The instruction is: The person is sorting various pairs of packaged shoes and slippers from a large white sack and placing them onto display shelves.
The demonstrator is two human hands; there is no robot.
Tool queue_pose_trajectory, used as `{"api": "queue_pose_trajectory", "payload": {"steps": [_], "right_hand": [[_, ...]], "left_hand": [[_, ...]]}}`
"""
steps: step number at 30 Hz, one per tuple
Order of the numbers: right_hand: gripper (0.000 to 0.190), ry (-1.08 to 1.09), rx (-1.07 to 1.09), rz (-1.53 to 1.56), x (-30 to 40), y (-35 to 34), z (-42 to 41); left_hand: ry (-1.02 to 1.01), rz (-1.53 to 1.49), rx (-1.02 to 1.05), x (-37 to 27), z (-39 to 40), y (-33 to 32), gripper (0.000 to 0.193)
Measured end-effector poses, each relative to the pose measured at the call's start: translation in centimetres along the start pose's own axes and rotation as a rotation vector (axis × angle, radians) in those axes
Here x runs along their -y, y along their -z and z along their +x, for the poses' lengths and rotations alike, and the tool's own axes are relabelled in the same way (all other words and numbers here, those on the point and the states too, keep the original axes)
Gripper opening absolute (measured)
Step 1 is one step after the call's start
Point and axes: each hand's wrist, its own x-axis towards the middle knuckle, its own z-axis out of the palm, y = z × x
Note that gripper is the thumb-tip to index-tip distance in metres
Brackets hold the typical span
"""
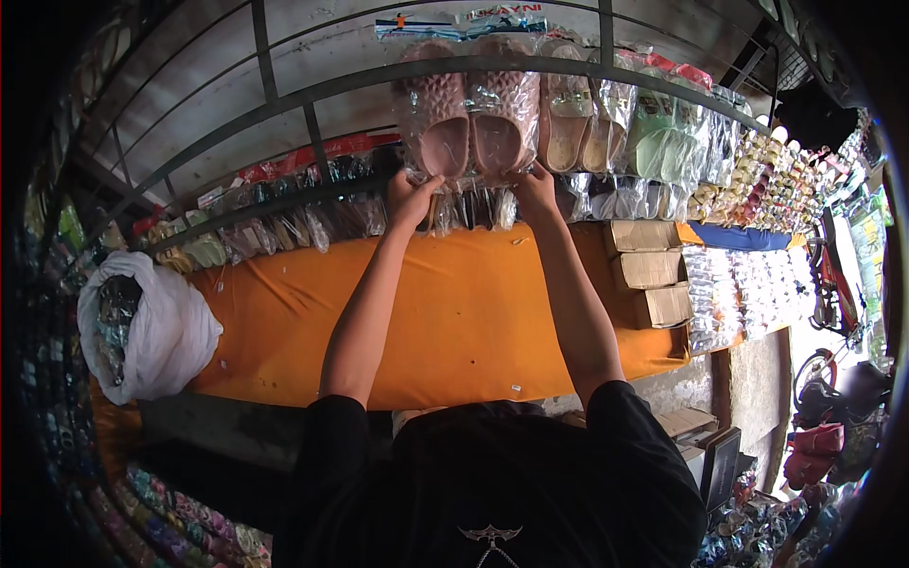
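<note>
A pair of pink slide sandals (446, 145) in a clear plastic bag hangs upright at the metal rack, toes up, partly behind a dark rack bar (490, 64). My left hand (410, 195) grips the lower left edge of the bag near one heel. On the other side, my right hand (534, 188) pinches the bag's lower right edge. To the right hang tan slides (568, 117) and pale green slides (652, 145), also bagged. Below and behind my hands runs a row of bagged footwear (479, 209).
An orange cloth (454, 312) covers the table before me. A white sack (170, 326) stands at its left end, with cardboard boxes (650, 270) at the right. Light-coloured footwear (760, 177) crowds the far right. Beyond are a motorbike (834, 284) and a person (859, 405).
</note>
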Motion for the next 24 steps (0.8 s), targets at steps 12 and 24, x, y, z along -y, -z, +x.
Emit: {"api": "queue_pose_trajectory", "payload": {"steps": [12, 24], "right_hand": [[0.019, 0.095, -0.079, -0.444, 1.2, -0.9, 2.4], [0.042, 0.313, -0.335, -1.029, 0.9, -1.7, 1.0]], "left_hand": [[-0.054, 0.167, -0.117, 0.7, 2.3, -0.6, 0.034], [-0.378, 0.44, -0.25, -0.6, 1.2, -1.3, 0.076]]}}
